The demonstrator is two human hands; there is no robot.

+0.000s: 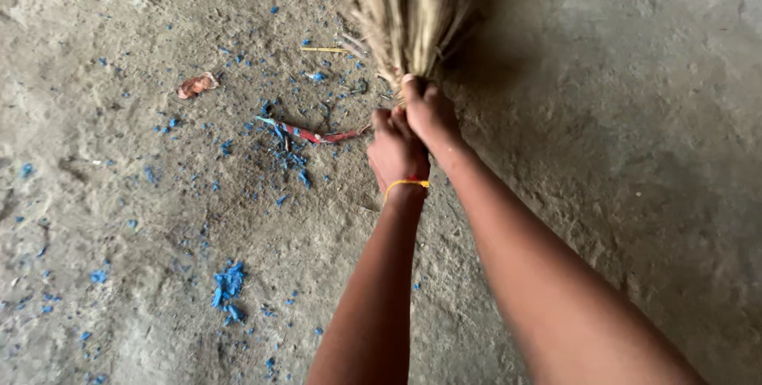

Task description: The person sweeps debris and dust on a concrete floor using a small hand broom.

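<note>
Left hand [395, 151] and right hand [429, 111] both clenching tight around straw broom [409, 12] neck. Risk: stiff bristles flicking fine blue scraps [228, 283] leftward, scattering instead of gathering; red-blue strip [311, 133] snagging.

Broom [409, 12]: dry straw bristles, matt, coarse. Floor [619, 115]: rough, dusty concrete. Scraps [228, 282]: blue plastic-like flakes, matt.
</note>
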